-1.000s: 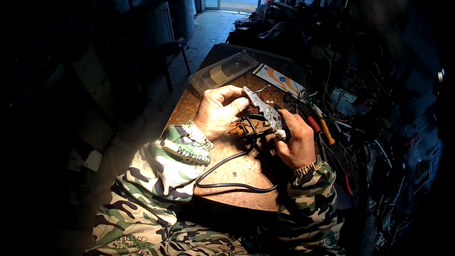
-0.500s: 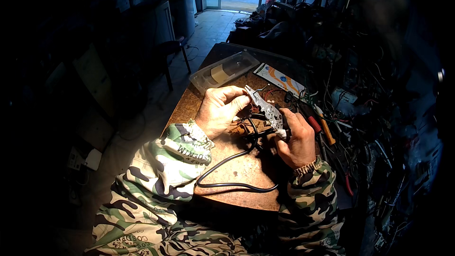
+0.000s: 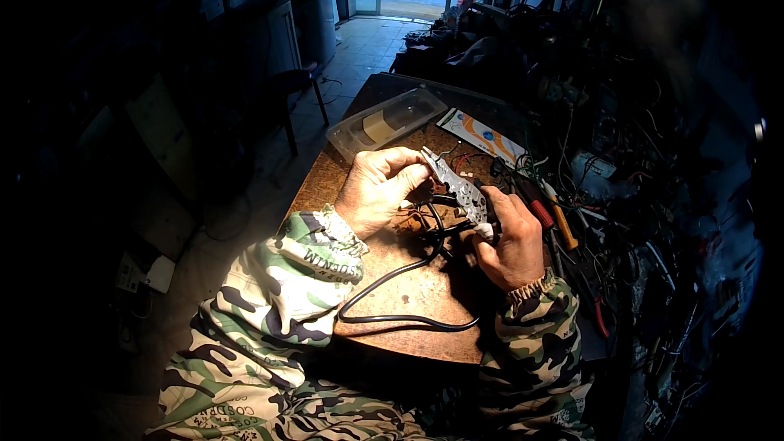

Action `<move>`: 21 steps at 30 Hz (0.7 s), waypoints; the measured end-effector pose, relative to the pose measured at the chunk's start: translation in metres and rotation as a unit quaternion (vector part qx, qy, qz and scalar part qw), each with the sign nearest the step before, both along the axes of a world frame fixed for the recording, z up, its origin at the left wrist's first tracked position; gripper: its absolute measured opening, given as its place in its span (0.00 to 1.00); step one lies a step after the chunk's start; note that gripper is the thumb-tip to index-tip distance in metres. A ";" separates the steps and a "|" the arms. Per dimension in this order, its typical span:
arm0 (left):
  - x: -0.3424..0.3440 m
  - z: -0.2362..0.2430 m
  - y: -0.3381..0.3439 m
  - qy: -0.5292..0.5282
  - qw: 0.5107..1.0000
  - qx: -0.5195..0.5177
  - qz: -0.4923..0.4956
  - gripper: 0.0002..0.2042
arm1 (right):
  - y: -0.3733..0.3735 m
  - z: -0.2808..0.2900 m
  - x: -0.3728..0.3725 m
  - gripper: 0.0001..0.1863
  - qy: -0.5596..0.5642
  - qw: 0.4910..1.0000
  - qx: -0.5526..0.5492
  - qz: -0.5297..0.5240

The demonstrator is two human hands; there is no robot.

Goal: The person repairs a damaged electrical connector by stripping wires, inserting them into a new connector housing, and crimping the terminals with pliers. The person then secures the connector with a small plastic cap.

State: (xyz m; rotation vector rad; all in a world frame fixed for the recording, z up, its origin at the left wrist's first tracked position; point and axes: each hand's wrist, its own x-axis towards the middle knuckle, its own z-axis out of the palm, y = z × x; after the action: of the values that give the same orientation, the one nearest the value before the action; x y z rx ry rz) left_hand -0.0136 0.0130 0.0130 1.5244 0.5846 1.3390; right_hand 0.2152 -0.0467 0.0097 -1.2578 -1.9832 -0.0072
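My right hand (image 3: 513, 237) is closed around the handles of grey metal wire strippers (image 3: 459, 186), whose jaws point up and to the left. At the tip of that tool, my left hand (image 3: 378, 188) pinches something with thumb and forefinger. A thin wire seems to be there, but the fingers mostly hide it. A black cable (image 3: 392, 320) loops over the wooden table below both hands and runs up between them. Under the strippers lie small brownish parts and thin wires, partly in shadow.
Beyond my left hand stands a clear plastic box (image 3: 347, 135) holding a tan piece. A white and orange package (image 3: 482, 137) lies to its right. Along the right edge are a yellow-handled screwdriver (image 3: 563, 224) and tangled wires. A dark stool (image 3: 294, 82) stands left of the wooden table (image 3: 408, 343).
Almost nothing differs. My left hand and sleeve have shifted very slightly; the strippers stay in my right hand.
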 end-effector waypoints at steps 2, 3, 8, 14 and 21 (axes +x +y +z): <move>0.000 0.000 0.000 0.000 1.000 0.002 0.001 0.08 | 0.000 0.001 0.000 0.33 -0.002 1.000 -0.002 0.000; 0.000 0.000 0.000 0.001 1.000 0.004 0.003 0.08 | 0.000 0.000 0.000 0.33 -0.001 1.000 -0.001 0.000; 0.001 -0.001 0.001 0.000 1.000 0.006 0.001 0.08 | 0.000 0.000 0.002 0.32 -0.001 1.000 0.002 0.003; -0.002 0.002 -0.001 0.001 1.000 -0.015 -0.013 0.08 | -0.001 0.001 0.001 0.32 0.001 1.000 0.000 0.004; -0.001 0.001 0.000 0.018 1.000 0.001 0.006 0.08 | -0.001 0.001 0.001 0.31 0.005 1.000 -0.003 0.005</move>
State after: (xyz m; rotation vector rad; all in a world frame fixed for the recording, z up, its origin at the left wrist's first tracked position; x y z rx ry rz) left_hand -0.0150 0.0129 0.0138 1.5514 0.6156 1.3239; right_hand 0.2165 -0.0481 0.0110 -1.2491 -1.9819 0.0113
